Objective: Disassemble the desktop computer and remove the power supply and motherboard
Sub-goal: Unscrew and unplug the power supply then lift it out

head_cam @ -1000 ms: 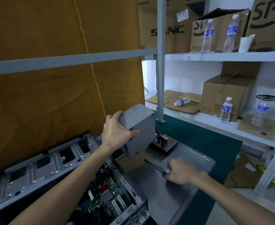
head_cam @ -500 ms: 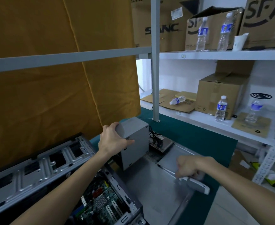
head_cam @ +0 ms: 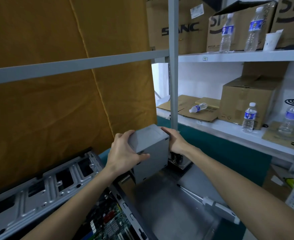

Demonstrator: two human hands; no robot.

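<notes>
Now the right hand (head_cam: 176, 142) has let go of the screwdriver (head_cam: 210, 203) and come up to the power supply (head_cam: 150, 151), joining the left hand (head_cam: 125, 154), which was already gripping it. Both hands clamp that grey metal box: left thumb curled across its near face with the fingers wrapped over the top left edge, right fingers curled round the far right edge. It sits upright, its base at the grey side panel (head_cam: 161, 208); I cannot tell whether it touches. The panel lies flat on a green mat (head_cam: 229, 153), and the screwdriver rests on it, white handle toward the right arm, shaft pointing at the box.

Down at lower left, the open computer case (head_cam: 38, 189) shows its punched metal wall, and the motherboard (head_cam: 108, 224) is visible inside, just beside the left forearm. Tucked behind the power supply, a small dark part (head_cam: 177, 159) lies on the panel's perforated corner; too small to name.

Mustard fabric (head_cam: 56, 110) hangs behind a grey shelving frame (head_cam: 173, 66). On the white shelves to the right: cardboard boxes (head_cam: 246, 99), flattened cardboard with a water bottle (head_cam: 198, 107) lying on its side, upright bottles (head_cam: 249, 116), and a paper cup (head_cam: 271, 39) up top.
</notes>
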